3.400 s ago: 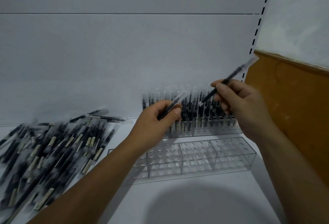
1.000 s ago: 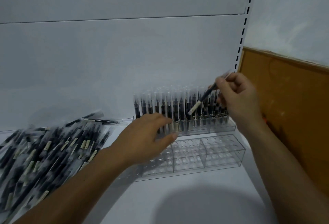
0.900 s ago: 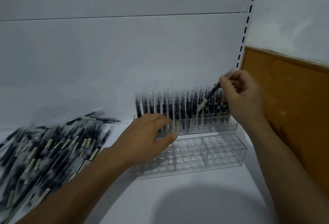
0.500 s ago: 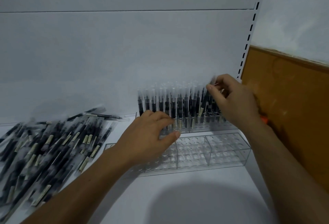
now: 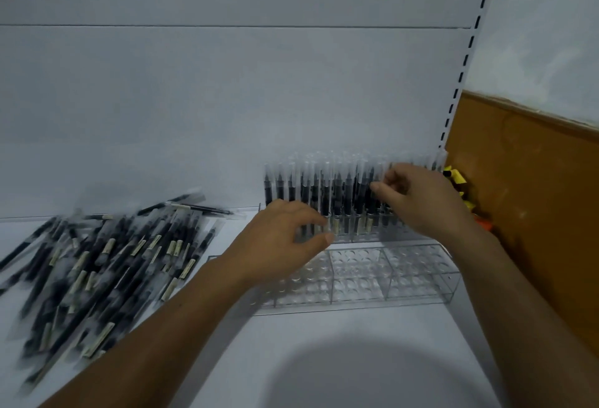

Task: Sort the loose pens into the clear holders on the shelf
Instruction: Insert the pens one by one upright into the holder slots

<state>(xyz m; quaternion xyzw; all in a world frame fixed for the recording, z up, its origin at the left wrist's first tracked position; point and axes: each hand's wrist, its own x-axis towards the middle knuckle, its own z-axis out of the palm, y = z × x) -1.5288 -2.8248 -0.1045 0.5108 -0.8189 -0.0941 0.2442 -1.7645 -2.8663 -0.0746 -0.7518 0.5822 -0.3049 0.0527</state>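
Seating a pen (image 5: 370, 203) in the rear holder (image 5: 356, 235)
Right hand (image 5: 418, 201) pinches the pen's top — left hand (image 5: 282, 237), fingers loosely curved, rests on the holder; next: another from the loose pile (image 5: 107, 255).

Dim, cool, flat light. Large soft round shadow (image 5: 372, 372) on the near shelf (image 5: 285, 321) tells me the source sits behind and above. Loose pens (image 5: 107, 261) at left smeared by motion blur; fingers (image 5: 377, 187) soft too. Centre reads sharpest to me. Slotted upright (image 5: 466, 57) at far right bows: wide-angle warp.
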